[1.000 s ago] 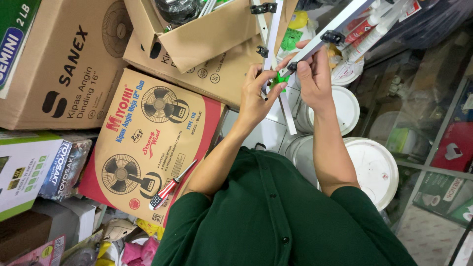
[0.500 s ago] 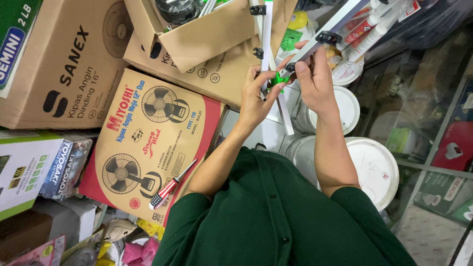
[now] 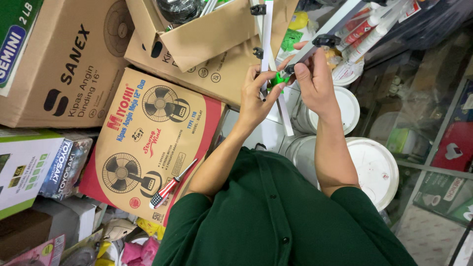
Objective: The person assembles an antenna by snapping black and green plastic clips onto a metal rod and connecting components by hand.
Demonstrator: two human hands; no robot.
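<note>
While both hands meet above the lap, a small green part point(image 3: 279, 79) sits between their fingertips, and it touches two white rods. The left hand point(image 3: 256, 96) is closed in a pinch on the upright rod point(image 3: 266, 44), which carries black clips point(image 3: 257, 10) and stands in front of a folded brown carton point(image 3: 217, 37). The right hand point(image 3: 313, 81) is curled around the slanted rod point(image 3: 340, 22), with the thumb pressing near another black clip point(image 3: 326, 40); this rod goes up to the right edge of the cartons. Just behind the hands are white buckets with lids point(image 3: 374, 167), and tubes with red labels point(image 3: 362, 29) lie further up. To the left, a red and yellow fan box point(image 3: 148, 143) lies flat, and a screwdriver point(image 3: 170, 185) with a red, white and blue handle rests on it, near the left elbow. Bigger brown cartons point(image 3: 64, 64) stand beyond it. The dark green shirt point(image 3: 276, 216) fills the lower middle.
</note>
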